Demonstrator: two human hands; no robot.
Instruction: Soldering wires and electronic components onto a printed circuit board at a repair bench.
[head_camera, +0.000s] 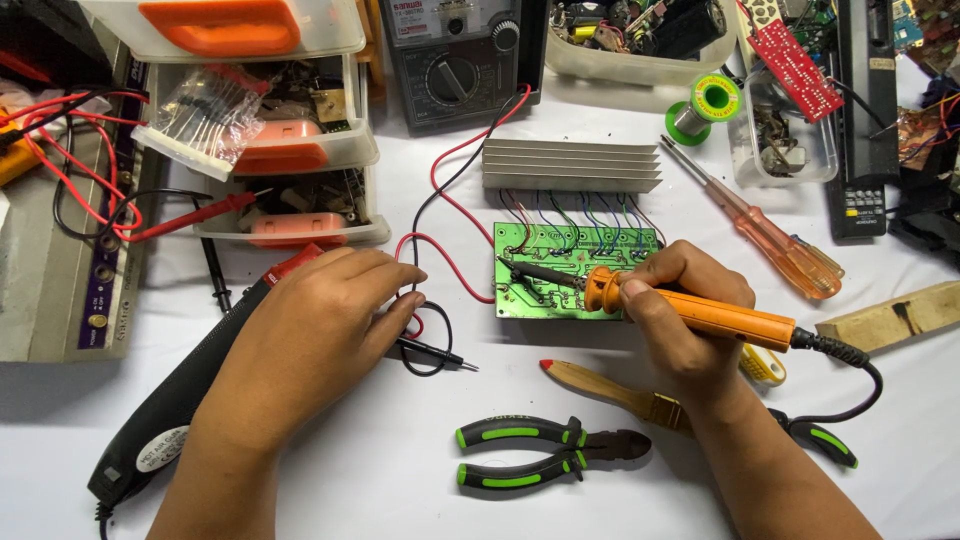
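Orange-handled soldering iron (700, 312) is what we are gripping in our right hand (680, 305), fingers curled tight round the handle like a pen, its dark tip angling down and left onto the green rectangular circuit board (570, 272) at its left part. We are judging that the work goes best if we are keeping the tip steady on a single pad and bracing the heel of the hand on the white tabletop (400, 470), so the hot shaft is not brushing the coloured wires running from the board up to the ribbed aluminium heat sink (572, 166). The board is lying flat mid-table, just below that heat sink.

Our left hand (325, 325) is resting palm down, fingers loosely bent and together rather than spread, lying over the red and black meter leads (440, 215); the black pointed test probe (440, 353) is sticking out from beneath it. We cannot tell whether the fingers are actually pinching it.

Green-and-black handled cutting pliers (545, 452) are lying closed near us, beside a wooden-handled brush (610, 388)
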